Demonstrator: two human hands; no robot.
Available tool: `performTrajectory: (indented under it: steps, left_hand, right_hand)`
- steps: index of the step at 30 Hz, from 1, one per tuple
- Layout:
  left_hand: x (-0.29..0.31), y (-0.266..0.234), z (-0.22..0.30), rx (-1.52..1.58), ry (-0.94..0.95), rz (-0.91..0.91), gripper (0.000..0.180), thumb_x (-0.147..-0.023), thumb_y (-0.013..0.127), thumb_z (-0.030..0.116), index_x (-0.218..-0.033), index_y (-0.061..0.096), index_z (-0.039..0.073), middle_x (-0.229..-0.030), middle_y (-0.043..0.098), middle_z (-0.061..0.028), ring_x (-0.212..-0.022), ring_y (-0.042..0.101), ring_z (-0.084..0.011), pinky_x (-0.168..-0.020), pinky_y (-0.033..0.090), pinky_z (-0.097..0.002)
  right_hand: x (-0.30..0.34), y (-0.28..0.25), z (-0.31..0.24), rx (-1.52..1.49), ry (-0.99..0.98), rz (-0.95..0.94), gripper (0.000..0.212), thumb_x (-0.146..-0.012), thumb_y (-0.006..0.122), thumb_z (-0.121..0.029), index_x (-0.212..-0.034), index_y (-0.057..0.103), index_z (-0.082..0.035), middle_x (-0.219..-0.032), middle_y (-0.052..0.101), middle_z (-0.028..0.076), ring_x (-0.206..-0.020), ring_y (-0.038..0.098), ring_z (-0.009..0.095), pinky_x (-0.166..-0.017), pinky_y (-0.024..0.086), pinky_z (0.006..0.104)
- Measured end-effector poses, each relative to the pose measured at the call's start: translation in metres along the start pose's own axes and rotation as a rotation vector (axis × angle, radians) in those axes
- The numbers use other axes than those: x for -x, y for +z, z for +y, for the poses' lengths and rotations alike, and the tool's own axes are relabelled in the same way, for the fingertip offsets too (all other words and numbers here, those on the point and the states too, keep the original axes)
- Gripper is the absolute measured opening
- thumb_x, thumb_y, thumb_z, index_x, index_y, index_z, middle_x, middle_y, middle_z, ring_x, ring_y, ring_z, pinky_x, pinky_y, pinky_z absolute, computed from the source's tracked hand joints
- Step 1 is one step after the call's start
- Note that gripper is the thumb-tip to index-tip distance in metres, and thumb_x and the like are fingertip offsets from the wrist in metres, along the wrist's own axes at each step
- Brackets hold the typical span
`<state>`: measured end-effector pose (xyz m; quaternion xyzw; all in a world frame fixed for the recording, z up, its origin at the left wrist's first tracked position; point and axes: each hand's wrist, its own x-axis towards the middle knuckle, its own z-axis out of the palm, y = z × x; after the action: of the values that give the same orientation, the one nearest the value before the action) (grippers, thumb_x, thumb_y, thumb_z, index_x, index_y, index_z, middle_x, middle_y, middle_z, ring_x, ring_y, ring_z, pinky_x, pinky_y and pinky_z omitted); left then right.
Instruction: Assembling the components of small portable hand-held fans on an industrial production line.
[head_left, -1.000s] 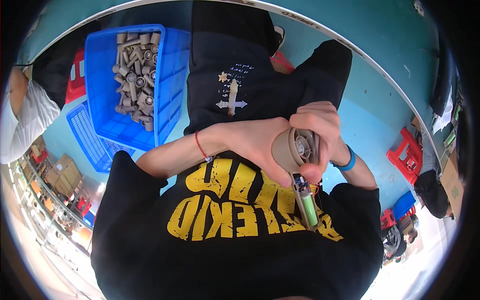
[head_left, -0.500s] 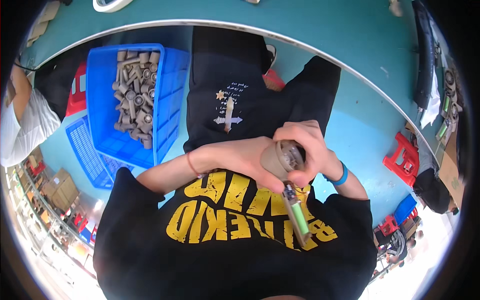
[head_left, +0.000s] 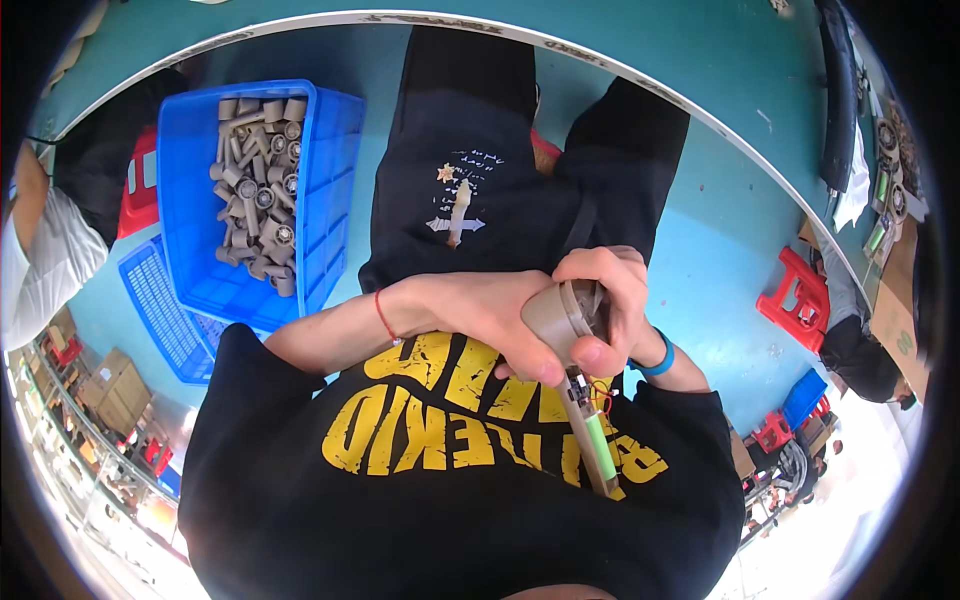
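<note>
Both of my hands grip a grey-brown handheld fan (head_left: 552, 318) in front of my chest. My left hand (head_left: 500, 318) is wrapped round the left side of its round head, with the thumb near the neck. Closed over the right side of the head is my right hand (head_left: 615, 300), its fingers curled over the rim and its thumb near the bottom. The fan's handle slants down toward my shirt with its inside exposed. A green battery cell (head_left: 602, 445) lies in the handle, below a small board and thin red and dark wires. My fingers partly hide the opening of the head.
A blue crate (head_left: 335, 190) at left holds several similar grey-brown fans (head_left: 262, 190). Beside it lies a blue perforated basket (head_left: 160, 310). Ahead runs the table's pale edge (head_left: 480, 25). A red stool (head_left: 797, 296) stands at right. A co-worker's white sleeve (head_left: 60, 245) shows far left.
The fan's head has tilted slightly within my hands, which keep their hold. The view has shifted a little, so the crate and table edge sit higher in the picture.
</note>
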<state>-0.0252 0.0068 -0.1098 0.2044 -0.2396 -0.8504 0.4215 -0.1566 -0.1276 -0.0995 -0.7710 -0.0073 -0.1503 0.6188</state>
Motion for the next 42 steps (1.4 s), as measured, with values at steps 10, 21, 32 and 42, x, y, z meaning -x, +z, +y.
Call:
performTrajectory:
  steps: [10,21,32,42]
  left_hand:
    - [-0.014,0.015,-0.016,0.318,0.040,-0.313,0.032,-0.077,0.071,0.013,-0.100,0.056,-0.002,-0.074,0.057,-0.0061,-0.059,0.056,-0.0117,-0.051,0.044,-0.0231]
    - [-0.014,0.016,0.009,0.211,-0.078,-0.080,0.029,-0.078,0.073,0.021,-0.089,0.059,-0.001,-0.076,0.061,-0.0059,-0.063,0.061,-0.0122,-0.056,0.049,-0.0239]
    - [-0.025,0.009,0.007,-0.093,0.002,-0.032,0.028,-0.073,0.074,0.016,-0.092,0.060,0.001,-0.073,0.060,-0.0026,-0.055,0.057,-0.0097,-0.052,0.043,-0.0232]
    - [-0.022,0.015,0.020,-0.179,0.110,0.108,0.054,-0.065,0.081,0.013,-0.111,0.056,0.000,-0.101,0.062,-0.0060,-0.094,0.060,-0.0133,-0.081,0.049,-0.0278]
  right_hand:
    - [0.011,0.000,-0.009,-0.047,-0.090,-0.028,0.047,-0.074,0.065,-0.045,-0.084,0.059,0.001,-0.062,0.054,0.007,-0.044,0.053,0.024,-0.042,0.040,0.0303]
    - [-0.004,-0.028,-0.024,0.035,0.105,-0.126,0.043,-0.079,0.061,-0.045,-0.089,0.060,-0.002,-0.065,0.055,0.009,-0.049,0.056,0.027,-0.045,0.044,0.0319]
    - [-0.003,-0.035,-0.011,0.030,0.029,-0.028,0.047,-0.071,0.071,-0.044,-0.089,0.061,-0.001,-0.066,0.057,0.007,-0.049,0.056,0.024,-0.045,0.043,0.0289]
    - [-0.007,-0.038,-0.030,0.246,0.147,-0.050,0.050,-0.066,0.075,-0.043,-0.090,0.062,-0.002,-0.068,0.059,0.007,-0.053,0.060,0.024,-0.047,0.046,0.0281]
